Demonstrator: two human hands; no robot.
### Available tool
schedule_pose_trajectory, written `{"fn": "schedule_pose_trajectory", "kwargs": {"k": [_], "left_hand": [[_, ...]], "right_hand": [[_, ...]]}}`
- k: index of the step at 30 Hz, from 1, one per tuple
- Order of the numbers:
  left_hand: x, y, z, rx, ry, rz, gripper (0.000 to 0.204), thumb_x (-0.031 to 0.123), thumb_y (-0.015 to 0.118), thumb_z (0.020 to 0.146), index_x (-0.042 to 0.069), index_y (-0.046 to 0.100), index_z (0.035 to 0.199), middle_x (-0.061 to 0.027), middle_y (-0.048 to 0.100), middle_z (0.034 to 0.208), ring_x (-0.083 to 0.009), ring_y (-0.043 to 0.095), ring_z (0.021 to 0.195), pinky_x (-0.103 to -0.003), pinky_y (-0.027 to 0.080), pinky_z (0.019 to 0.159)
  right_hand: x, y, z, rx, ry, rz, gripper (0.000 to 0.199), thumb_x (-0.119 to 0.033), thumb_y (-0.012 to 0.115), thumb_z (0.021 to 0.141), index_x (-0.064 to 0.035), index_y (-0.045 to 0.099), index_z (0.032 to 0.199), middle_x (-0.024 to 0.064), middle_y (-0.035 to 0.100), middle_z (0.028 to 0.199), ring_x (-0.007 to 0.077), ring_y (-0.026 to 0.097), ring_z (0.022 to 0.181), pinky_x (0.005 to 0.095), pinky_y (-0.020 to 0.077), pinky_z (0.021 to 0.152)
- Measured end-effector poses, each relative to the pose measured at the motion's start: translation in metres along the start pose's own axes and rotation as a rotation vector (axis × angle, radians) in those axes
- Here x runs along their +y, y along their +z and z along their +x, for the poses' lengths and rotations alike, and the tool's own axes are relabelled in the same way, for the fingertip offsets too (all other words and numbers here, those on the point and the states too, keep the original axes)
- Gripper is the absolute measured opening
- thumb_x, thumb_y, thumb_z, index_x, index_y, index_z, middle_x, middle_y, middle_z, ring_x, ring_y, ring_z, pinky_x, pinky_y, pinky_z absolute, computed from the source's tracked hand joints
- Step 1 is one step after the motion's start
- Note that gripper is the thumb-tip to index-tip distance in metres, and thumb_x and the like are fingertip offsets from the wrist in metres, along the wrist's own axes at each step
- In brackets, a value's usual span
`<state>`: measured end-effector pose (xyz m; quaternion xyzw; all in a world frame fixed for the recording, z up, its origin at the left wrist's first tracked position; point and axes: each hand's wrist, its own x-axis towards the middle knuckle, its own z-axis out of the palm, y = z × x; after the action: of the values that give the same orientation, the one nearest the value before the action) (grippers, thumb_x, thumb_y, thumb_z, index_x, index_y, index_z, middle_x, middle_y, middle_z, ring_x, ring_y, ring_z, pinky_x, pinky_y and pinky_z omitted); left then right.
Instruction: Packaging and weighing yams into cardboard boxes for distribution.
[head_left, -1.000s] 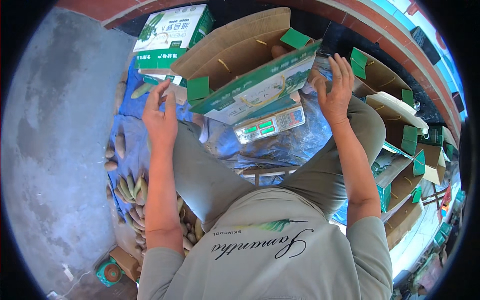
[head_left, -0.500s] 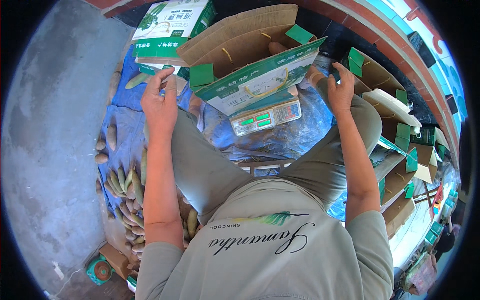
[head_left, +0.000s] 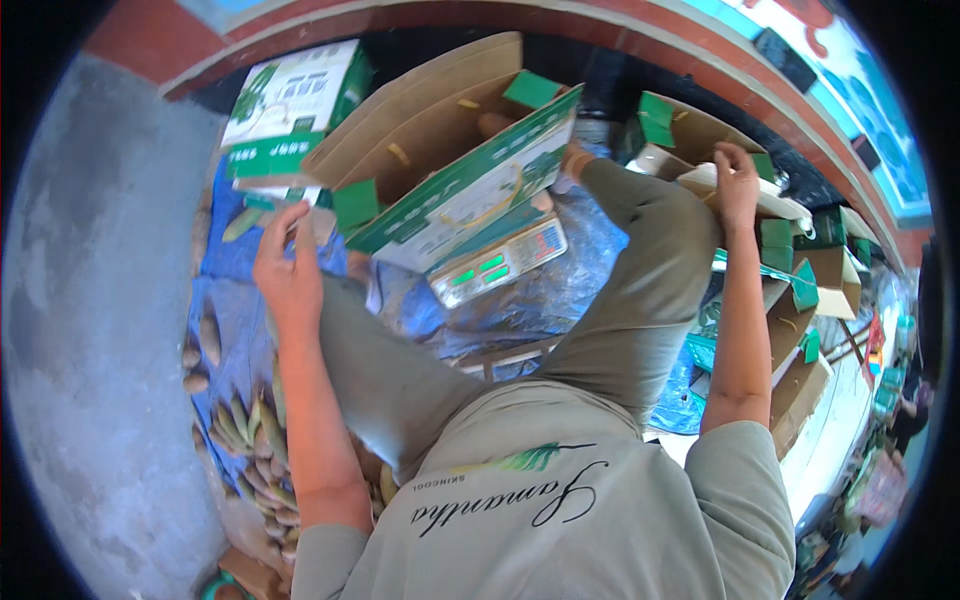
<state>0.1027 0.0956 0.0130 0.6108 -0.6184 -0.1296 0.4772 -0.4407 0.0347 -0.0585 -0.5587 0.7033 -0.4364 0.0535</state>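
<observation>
An open green-and-white cardboard carton (head_left: 470, 215) with rope handles rests on a digital scale (head_left: 500, 265) between my knees. Part of a brownish root vegetable (head_left: 492, 124) shows inside it; the rest of its inside is hidden. My left hand (head_left: 290, 268) is raised at the carton's left side, fingers apart, holding nothing. Farther right, my right hand (head_left: 738, 190) hovers at the open cartons (head_left: 700, 135) with its fingers loosely bent and nothing visible in them. Whether it touches a carton's edge I cannot tell.
A closed green-and-white carton (head_left: 295, 100) stands at the far left. Long green radishes (head_left: 235, 425) and brown roots (head_left: 270, 490) lie piled at my left on a blue tarp (head_left: 225, 330). More open cartons (head_left: 800, 330) line the right side. A brick-red ledge (head_left: 480, 15) runs behind.
My right hand has moved right, away from the carton on the scale, toward the cartons on the right. My left hand stays beside the carton. The view has shifted to the right.
</observation>
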Motion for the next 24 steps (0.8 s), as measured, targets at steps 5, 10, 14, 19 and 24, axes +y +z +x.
{"fn": "schedule_pose_trajectory", "kwargs": {"k": [5,10,14,19,24], "left_hand": [[0.001,0.000,-0.002,-0.043,-0.042,0.049,0.019,0.006,0.053,0.084,0.000,0.062,0.100,-0.0098,0.062,0.102,-0.0167,0.057,0.096,-0.028,0.044,0.081],[0.000,0.005,-0.001,-0.066,-0.030,0.006,0.019,0.008,0.051,0.086,0.000,0.061,0.101,-0.0089,0.062,0.103,-0.0149,0.057,0.092,-0.026,0.043,0.079],[0.001,0.008,0.001,-0.081,-0.037,0.023,0.019,0.008,0.052,0.087,0.001,0.061,0.101,-0.0084,0.062,0.103,-0.0138,0.057,0.088,-0.026,0.044,0.078],[0.002,0.014,0.002,-0.095,-0.008,0.102,0.018,0.009,0.052,0.087,0.001,0.061,0.101,-0.0087,0.062,0.101,-0.0143,0.057,0.086,-0.027,0.044,0.077],[0.007,0.013,0.002,-0.091,-0.028,0.107,0.017,0.008,0.052,0.087,0.001,0.061,0.099,-0.0093,0.062,0.101,-0.0158,0.058,0.090,-0.027,0.044,0.079]], "right_hand": [[0.061,0.001,-0.050,-0.331,0.263,-0.407,0.044,-0.040,0.053,0.082,-0.0022,0.059,0.105,0.0210,0.060,0.101,0.0367,0.056,0.098,0.0423,0.0431,0.085],[0.094,0.017,-0.103,-0.575,0.364,-0.215,0.044,-0.041,0.045,0.084,-0.0054,0.059,0.106,0.0221,0.059,0.104,0.0370,0.055,0.100,0.0416,0.0435,0.083],[0.062,0.011,-0.098,-0.646,0.375,-0.293,0.044,-0.039,0.045,0.083,-0.0046,0.057,0.107,0.0225,0.058,0.104,0.0385,0.053,0.101,0.0426,0.0431,0.083],[0.068,-0.002,-0.075,-0.360,0.185,-0.375,0.035,-0.024,0.057,0.079,-0.0066,0.055,0.110,0.0189,0.057,0.107,0.0339,0.054,0.100,0.0411,0.0434,0.085],[0.035,-0.021,-0.021,-0.012,-0.252,-0.613,0.041,-0.012,0.060,0.072,-0.0077,0.053,0.112,0.0116,0.054,0.110,0.0304,0.049,0.104,0.0385,0.0408,0.089]]}}
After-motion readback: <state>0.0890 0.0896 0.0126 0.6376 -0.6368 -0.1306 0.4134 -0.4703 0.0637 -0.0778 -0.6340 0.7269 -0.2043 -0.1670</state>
